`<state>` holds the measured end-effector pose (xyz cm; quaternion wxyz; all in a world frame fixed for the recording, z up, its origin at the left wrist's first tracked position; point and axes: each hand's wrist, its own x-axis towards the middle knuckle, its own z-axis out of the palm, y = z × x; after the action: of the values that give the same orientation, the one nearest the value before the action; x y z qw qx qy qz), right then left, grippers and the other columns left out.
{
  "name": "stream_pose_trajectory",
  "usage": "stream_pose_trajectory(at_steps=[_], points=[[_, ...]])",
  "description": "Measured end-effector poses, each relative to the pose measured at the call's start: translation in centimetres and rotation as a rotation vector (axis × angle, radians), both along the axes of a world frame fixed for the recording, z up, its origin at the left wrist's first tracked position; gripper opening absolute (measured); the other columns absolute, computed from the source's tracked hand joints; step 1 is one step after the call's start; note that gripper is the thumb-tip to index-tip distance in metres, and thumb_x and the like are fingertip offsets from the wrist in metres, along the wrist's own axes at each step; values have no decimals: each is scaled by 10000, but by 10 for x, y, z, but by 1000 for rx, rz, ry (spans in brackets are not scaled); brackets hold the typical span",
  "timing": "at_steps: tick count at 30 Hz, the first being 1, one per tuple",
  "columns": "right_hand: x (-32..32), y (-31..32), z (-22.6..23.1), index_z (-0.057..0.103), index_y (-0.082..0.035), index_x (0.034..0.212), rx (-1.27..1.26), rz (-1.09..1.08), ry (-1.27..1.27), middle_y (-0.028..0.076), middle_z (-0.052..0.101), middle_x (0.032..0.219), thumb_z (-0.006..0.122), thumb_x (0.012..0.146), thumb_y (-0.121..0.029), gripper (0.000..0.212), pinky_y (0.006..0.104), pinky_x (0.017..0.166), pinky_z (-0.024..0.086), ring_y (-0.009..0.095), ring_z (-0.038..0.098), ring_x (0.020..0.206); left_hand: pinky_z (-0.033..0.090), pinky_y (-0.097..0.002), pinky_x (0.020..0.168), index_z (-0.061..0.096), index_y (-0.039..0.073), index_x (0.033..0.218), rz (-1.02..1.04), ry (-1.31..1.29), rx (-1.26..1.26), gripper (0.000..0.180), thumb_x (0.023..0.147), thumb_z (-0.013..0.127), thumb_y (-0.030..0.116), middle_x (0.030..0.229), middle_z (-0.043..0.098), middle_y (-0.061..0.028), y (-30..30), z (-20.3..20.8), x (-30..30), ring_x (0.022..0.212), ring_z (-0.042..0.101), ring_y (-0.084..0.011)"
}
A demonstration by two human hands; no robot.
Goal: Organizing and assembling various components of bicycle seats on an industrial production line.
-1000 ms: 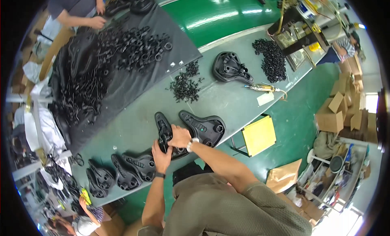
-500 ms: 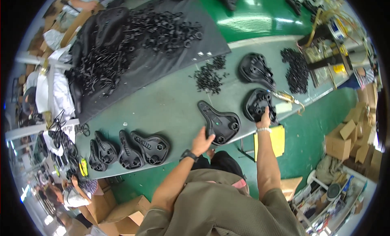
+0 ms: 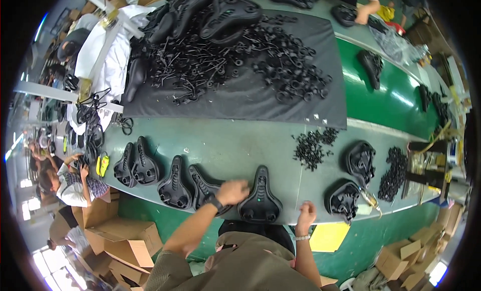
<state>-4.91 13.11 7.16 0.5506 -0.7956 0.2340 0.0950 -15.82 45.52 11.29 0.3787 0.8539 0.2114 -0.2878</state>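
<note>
An upturned black bicycle saddle (image 3: pixel 260 203) lies at the table's near edge in front of me, nose pointing away. My left hand (image 3: pixel 233 192) hovers between it and another upturned saddle (image 3: pixel 203 186), partly covering the latter. Its fingers look bent but are smeared, so whether they hold anything is unclear. Just right of the front saddle, my right hand (image 3: pixel 306 214) is raised by the table edge with curled fingers; anything inside them is hidden. Farther right are two saddles with parts on their undersides, one nearer (image 3: pixel 343 200) and one behind it (image 3: pixel 360 160).
More saddles (image 3: pixel 174 185) line the left. Small black parts form piles (image 3: pixel 314 150) (image 3: pixel 392 176) on the table. A dark cloth (image 3: pixel 300 108) bears heaped black fittings and saddles. A yellow panel (image 3: pixel 329 237) sits below the edge. Cardboard boxes (image 3: pixel 123 238) stand on the floor. Another person's hand (image 3: pixel 368 11) is at far right.
The view has swung toward the right-hand side of the scene shifting rightward. My right hand has left the parts-filled saddle and come back left. My left hand has moved off the front saddle's edge.
</note>
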Motion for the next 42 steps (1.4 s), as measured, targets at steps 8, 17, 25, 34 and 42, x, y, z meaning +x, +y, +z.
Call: stream_pose_trajectory(at_steps=[8, 17, 25, 34, 42], points=[[13, 114, 72, 646, 12, 986, 282, 425, 225, 58, 658, 845, 640, 929, -136, 159, 264, 714, 480, 143, 619, 730, 543, -466, 714, 575, -36, 1127, 1102, -227, 359, 495, 954, 579, 427, 964, 695, -220, 306, -49, 160, 892, 684, -396], [58, 159, 86, 647, 16, 1041, 231, 595, 107, 60, 665, 878, 649, 950, -159, 197, 275, 755, 504, 144, 632, 759, 284, -261, 432, 553, 133, 745, 1385, -544, -570, 324, 1019, 545, 308, 592, 476, 44, 210, -6, 126, 489, 408, -71], [97, 258, 128, 692, -44, 989, -661, 1313, -980, 123, 661, 905, 730, 760, -137, 250, 471, 949, 457, 316, 559, 1101, 220, -241, 460, 568, 98, 850, 1150, -120, -1165, 249, 1030, 552, 270, 620, 413, 54, 77, 87, 25, 503, 341, -53], [57, 117, 105, 555, -35, 659, -231, 836, 43, 4, 547, 580, 717, 894, -168, 315, 317, 478, 397, 135, 499, 499, 451, -485, 947, 640, 68, 1150, 625, -356, 1085, 431, 868, 644, 394, 1192, 574, -165, 294, -47, 35, 1112, 529, -371], [26, 60, 132, 641, -17, 805, 74, 461, 421, 0, 554, 620, 656, 893, -117, 134, 233, 481, 403, 82, 495, 507, 502, -488, 845, 687, 76, 993, 322, -580, 1071, 240, 924, 620, 297, 1135, 620, -155, 297, -62, 17, 1057, 566, -385]])
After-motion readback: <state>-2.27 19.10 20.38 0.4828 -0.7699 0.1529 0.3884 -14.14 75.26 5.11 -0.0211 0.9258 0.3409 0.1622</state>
